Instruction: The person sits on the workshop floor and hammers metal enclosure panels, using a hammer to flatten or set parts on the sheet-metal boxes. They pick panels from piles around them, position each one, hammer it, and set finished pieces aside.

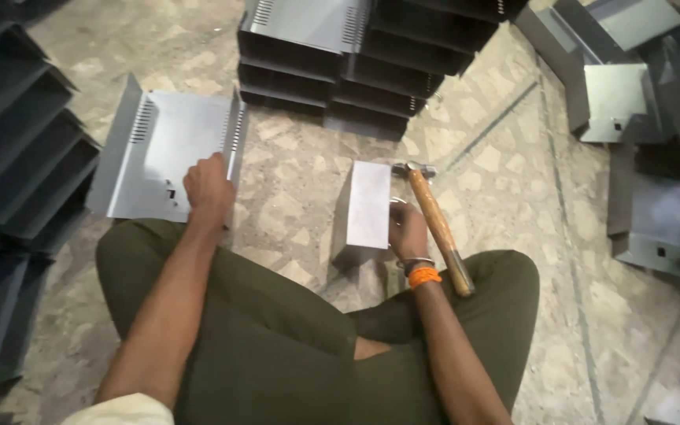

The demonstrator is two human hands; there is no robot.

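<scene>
Steel everywhere: the left hand [208, 187] grips the near edge of a bent vented panel [163, 153] on the floor, the right hand [407, 230] clasps a small metal block [367, 208], with a wooden-handled hammer [437, 222] lying untouched just right of it. Hammering looks yet undone.

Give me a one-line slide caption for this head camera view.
Seated person's left hand rests on a vented metal sheet; right hand holds a metal block beside a wooden-handled hammer.
</scene>
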